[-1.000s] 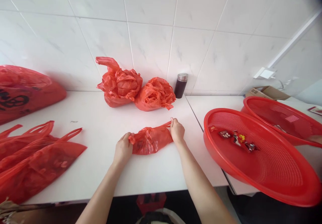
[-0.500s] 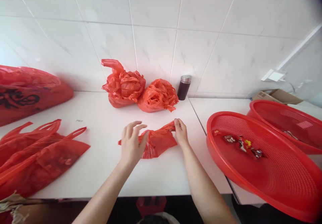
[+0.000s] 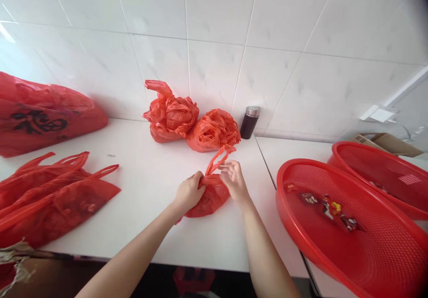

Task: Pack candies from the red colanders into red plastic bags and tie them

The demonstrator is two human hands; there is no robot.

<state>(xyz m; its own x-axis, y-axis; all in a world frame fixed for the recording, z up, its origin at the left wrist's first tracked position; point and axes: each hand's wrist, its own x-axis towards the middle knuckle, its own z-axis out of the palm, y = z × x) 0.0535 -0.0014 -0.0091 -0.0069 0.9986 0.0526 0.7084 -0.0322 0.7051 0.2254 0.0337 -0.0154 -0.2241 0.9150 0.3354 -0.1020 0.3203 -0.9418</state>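
A small red plastic bag rests on the white table in front of me, its handle loop standing up. My left hand is closed on the left side of the bag, just below the handle. At the right of the loop is my right hand, its fingers apart and slightly curled, slightly blurred. Whether its fingertips touch the loop I cannot tell. Dark shapes show faintly through the bag's thin plastic.
Two bundled red bags, one beside the other, and a dark flask stand by the tiled wall. Red bags lie at left, below a larger printed bag. Red baskets with wrapped sweets stand right.
The bag's handle, stretched to the right before, now stands up as a loop. My left hand has closed on the bag; my right hand has let go of its end. The view has shifted slightly.
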